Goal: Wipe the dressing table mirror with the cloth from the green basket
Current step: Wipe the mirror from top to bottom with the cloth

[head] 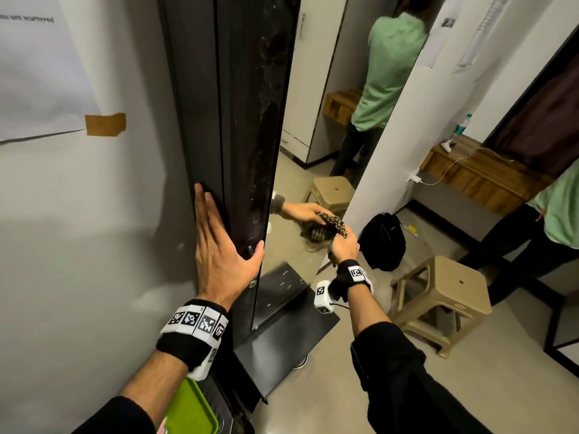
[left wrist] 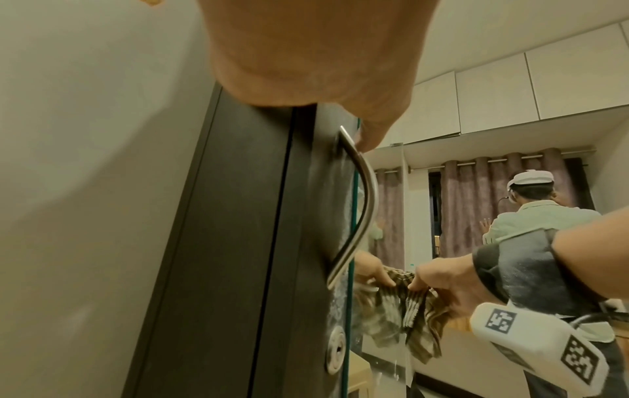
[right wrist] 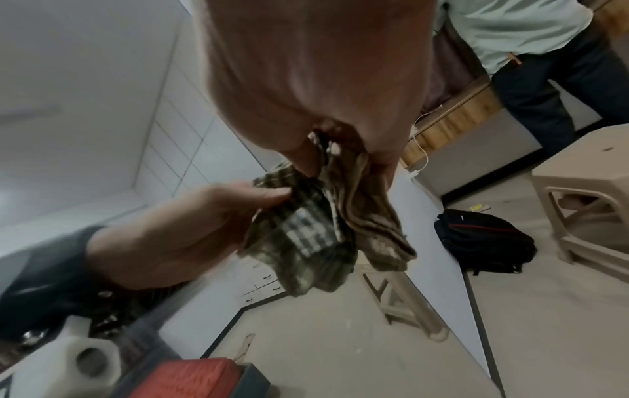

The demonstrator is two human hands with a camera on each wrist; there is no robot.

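White walls (head: 78,214), beige tiled floor (head: 391,371), tan plastic stool (head: 445,296), wooden shelf (head: 479,180), mauve curtains (left wrist: 476,204)

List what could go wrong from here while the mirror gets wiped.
1. The right hand grips only a bunch of the checked cloth; loose folds dangle, so it may slip or smear.
2. The left hand braces the mirror door's edge; a hard push could swing it.

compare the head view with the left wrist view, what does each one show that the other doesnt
Only the head view shows the green plastic basket, the beige plastic stool and the left hand flat on the dark cabinet side. Only the left wrist view shows the curved steel handle. Both show the right hand holding the checked brown cloth against the mirror.
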